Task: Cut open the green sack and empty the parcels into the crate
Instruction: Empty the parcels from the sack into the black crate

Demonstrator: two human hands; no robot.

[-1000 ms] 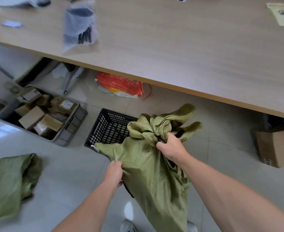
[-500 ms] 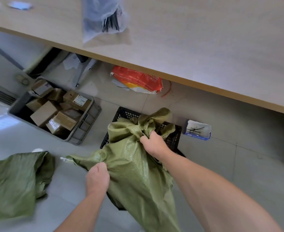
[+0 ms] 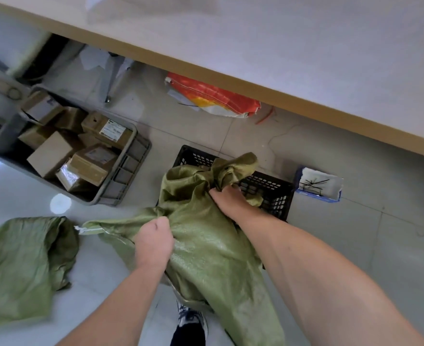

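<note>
A green woven sack [image 3: 206, 245] hangs over the black slatted crate [image 3: 268, 193] on the floor, covering most of the crate's opening. My right hand [image 3: 227, 201] is shut on the bunched, knotted top of the sack above the crate. Lower left on the sack, my left hand [image 3: 153, 242] grips a fold near its stitched corner. No parcels from this sack can be seen; the crate's inside is mostly hidden.
A grey crate [image 3: 121, 181] full of cardboard parcels stands to the left. Another green sack [image 3: 23, 265] lies crumpled on the floor at far left. A table edge [image 3: 255, 88] runs overhead, with an orange bag [image 3: 213, 98] beneath. A small blue-and-white box [image 3: 318, 186] sits right of the black crate.
Both hands have carried the sack down and forward over the black crate. The view has tilted lower; the small box at the right has come into sight.
</note>
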